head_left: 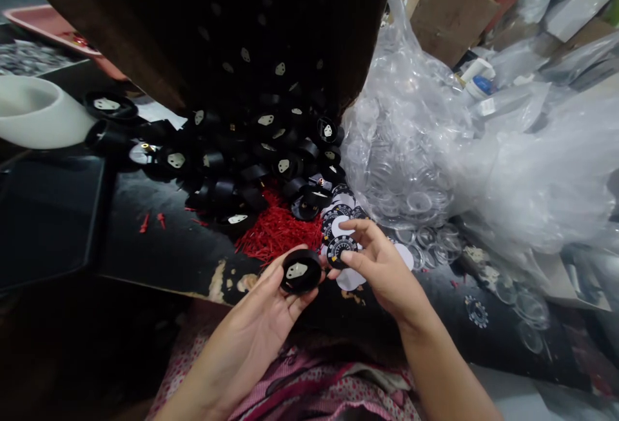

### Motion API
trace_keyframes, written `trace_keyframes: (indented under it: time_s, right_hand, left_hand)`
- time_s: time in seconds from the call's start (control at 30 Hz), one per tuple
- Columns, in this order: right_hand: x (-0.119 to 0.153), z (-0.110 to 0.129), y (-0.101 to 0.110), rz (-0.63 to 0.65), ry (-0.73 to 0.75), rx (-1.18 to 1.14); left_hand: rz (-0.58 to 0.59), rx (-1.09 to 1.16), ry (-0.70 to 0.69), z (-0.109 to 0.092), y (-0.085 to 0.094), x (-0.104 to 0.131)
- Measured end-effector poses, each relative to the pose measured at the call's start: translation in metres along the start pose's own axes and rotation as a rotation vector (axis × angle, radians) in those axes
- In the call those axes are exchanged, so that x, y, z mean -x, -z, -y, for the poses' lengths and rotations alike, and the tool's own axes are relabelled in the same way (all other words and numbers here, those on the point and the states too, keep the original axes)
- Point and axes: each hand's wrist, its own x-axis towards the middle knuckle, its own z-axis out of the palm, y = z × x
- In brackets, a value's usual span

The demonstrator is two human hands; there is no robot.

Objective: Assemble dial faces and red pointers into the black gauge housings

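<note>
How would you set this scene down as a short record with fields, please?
left hand: holds a round black cup with a pale metal plate inside
right hand: holds a dark printed disc
beyond the hands: slender red pieces heaped beside piled black cups
picture right: clear bag of round clear pieces
picture left: white container

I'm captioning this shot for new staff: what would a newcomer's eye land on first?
Probably the heap of small red pieces, vivid on the dark table just beyond the left hand. That hand holds a round black housing, and beside it the right hand holds a black printed dial. Farther right bulges a clear plastic bag of transparent round pieces.
</note>
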Motion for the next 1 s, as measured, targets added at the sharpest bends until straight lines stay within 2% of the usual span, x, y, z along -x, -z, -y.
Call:
trace_keyframes:
  time_s: [0.1,0.23,0.33,0.4,0.6,0.83,1.0]
  right_hand:
    - [0.003,0.0,0.0,-0.087,0.053,0.098]
    - [0.009,0.005,0.001,-0.204,0.121,0.371]
    - [0.017,0.01,-0.007,-0.268,0.229,0.536]
    - [0.019,0.011,-0.017,-0.29,0.277,0.548]
    - [0.016,0.005,-0.036,-0.278,0.269,0.613]
    - [0.019,0.013,-0.031,-0.185,0.154,0.675]
    - [0.016,0.011,-0.027,-0.143,0.072,0.529]
  left_hand:
    - [-0.047,-0.038,-0.034,0.002,-0.001,-0.002]
    - [-0.091,-0.098,-0.072,0.007,-0.003,-0.003]
    - [-0.095,-0.135,-0.084,0.01,-0.006,-0.004]
    - [-0.079,-0.158,-0.094,0.012,-0.008,-0.004]
    - [-0.077,-0.235,-0.154,0.019,-0.009,-0.003]
    - [0.0,-0.412,-0.149,0.018,0.006,-0.007]
    - [0.049,-0.407,-0.146,0.017,0.007,-0.007]
